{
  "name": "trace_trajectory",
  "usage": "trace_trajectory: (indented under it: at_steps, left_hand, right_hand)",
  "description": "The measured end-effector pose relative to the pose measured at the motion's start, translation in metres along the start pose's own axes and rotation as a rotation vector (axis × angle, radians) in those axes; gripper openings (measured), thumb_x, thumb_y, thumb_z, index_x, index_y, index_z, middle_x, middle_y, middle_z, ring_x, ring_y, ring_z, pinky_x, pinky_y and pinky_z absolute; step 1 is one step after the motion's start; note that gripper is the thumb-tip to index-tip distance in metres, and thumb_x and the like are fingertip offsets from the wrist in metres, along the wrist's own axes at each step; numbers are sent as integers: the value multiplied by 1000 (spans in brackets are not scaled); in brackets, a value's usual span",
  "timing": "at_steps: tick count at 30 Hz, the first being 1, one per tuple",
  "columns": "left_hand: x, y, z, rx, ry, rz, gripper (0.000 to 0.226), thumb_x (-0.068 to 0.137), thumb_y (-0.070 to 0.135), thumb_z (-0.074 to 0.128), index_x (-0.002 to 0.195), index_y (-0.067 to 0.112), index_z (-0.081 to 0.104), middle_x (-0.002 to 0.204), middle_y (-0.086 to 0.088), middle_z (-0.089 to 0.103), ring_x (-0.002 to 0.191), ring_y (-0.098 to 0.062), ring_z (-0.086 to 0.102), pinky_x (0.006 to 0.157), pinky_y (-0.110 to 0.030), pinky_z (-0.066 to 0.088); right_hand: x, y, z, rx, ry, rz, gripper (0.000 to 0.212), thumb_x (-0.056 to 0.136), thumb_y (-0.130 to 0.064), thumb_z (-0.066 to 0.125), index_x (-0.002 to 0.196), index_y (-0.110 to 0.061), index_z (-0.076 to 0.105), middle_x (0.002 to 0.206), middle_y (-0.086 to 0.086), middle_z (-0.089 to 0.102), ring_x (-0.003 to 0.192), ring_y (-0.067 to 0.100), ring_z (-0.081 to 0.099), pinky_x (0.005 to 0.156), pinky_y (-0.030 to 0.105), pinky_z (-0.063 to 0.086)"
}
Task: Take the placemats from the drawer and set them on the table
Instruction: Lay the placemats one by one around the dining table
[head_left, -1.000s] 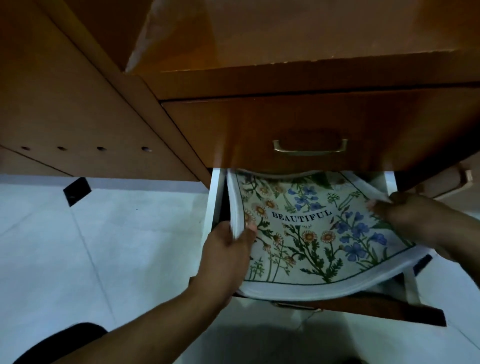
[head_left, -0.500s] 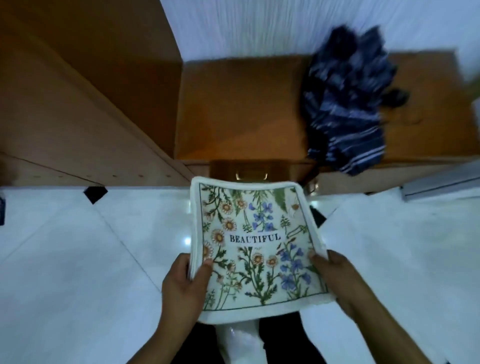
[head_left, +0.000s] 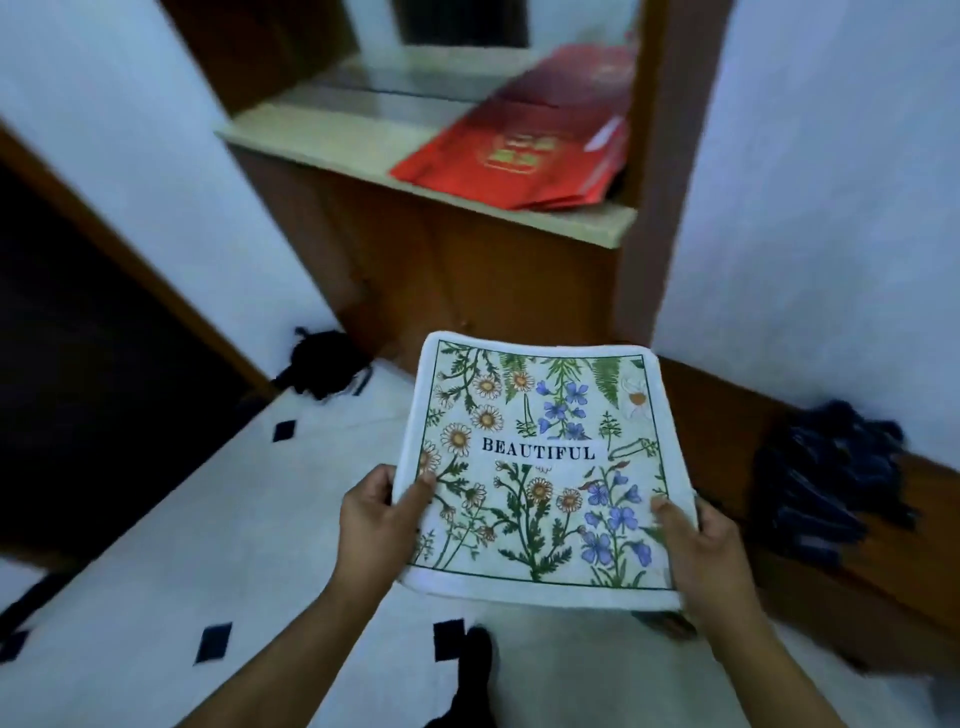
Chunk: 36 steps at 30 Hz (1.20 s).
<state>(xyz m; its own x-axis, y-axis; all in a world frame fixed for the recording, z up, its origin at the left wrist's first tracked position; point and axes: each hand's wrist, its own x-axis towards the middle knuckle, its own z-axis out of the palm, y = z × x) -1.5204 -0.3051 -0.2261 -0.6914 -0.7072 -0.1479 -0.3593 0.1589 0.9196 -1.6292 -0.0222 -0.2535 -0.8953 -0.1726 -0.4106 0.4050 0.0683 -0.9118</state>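
I hold a stack of white placemats (head_left: 540, 467) flat in front of me, above the floor. The top one has a floral print with the word BEAUTIFUL in the middle. My left hand (head_left: 374, 525) grips the stack's left edge, thumb on top. My right hand (head_left: 701, 551) grips the right edge near the front corner. The drawer and the table are out of view.
A wooden cabinet (head_left: 467, 270) stands ahead with a pale shelf (head_left: 322, 140) bearing red bags (head_left: 519, 150). A dark blue cloth (head_left: 831, 467) lies on a low wooden top at right. A black object (head_left: 322, 369) sits on the white tiled floor (head_left: 208, 519); a dark doorway is at left.
The placemats came up out of the drawer in both hands. The view then rose and turned away from the drawer to a shelf cabinet, with the stack still held.
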Motion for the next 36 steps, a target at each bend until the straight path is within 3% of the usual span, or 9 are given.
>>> trace_trajectory:
  at_steps: [5, 9, 14, 18, 24, 32, 36]
  left_hand:
    - [-108, -18, -123, -187, 426, -128, 21, 83, 29, 76, 78, 11, 68, 68, -9, 75, 56, -25, 72, 44, -27, 52]
    - [-209, -46, -207, -307, 771, -203, 21, 84, 27, 76, 81, 9, 67, 62, -5, 73, 49, -19, 69, 39, -23, 48]
    - [-349, -95, -288, -373, 1147, -260, 20, 83, 23, 77, 72, 11, 66, 50, 2, 66, 38, -7, 55, 34, -19, 39]
    - [-470, -139, -343, -406, 1392, -346, 19, 83, 27, 77, 74, 12, 68, 64, -7, 74, 51, -19, 66, 41, -26, 47]
    - [-651, -199, -411, -389, 1642, -443, 14, 85, 24, 75, 84, 11, 70, 73, -12, 76, 61, -31, 74, 51, -39, 60]
    - [-826, -261, -481, -376, 1849, -531, 16, 86, 27, 73, 83, 12, 69, 70, -9, 76, 59, -28, 73, 45, -32, 55]
    - [-867, -293, -510, -412, 1959, -542, 19, 87, 25, 73, 76, 11, 67, 67, -11, 75, 56, -29, 72, 42, -31, 53]
  right_hand:
    - [-37, -25, 99, -170, -399, -101, 15, 93, -21, 61, 89, -28, 74, 81, 7, 79, 70, 31, 75, 52, 39, 60]
    - [-98, -19, 195, -308, -735, -162, 12, 92, -26, 61, 90, -26, 73, 81, 11, 78, 69, 36, 74, 59, 57, 60]
    - [-224, 18, 297, -412, -1084, -235, 17, 93, -21, 59, 87, -26, 75, 79, 10, 78, 67, 34, 75, 55, 45, 60]
    - [-347, 71, 352, -478, -1340, -250, 18, 93, -22, 57, 88, -24, 74, 80, 8, 78, 69, 32, 75, 54, 40, 61]
    - [-540, 167, 397, -519, -1608, -239, 17, 93, -21, 58, 88, -19, 74, 81, 8, 78, 70, 30, 76, 55, 36, 60]
    - [-745, 262, 427, -591, -1844, -250, 16, 93, -12, 59, 85, -10, 73, 73, 1, 78, 61, 20, 74, 44, 19, 52]
    - [-813, 297, 462, -658, -1939, -290, 17, 93, -11, 60, 83, -8, 73, 70, 3, 77, 60, 22, 74, 43, 22, 52]
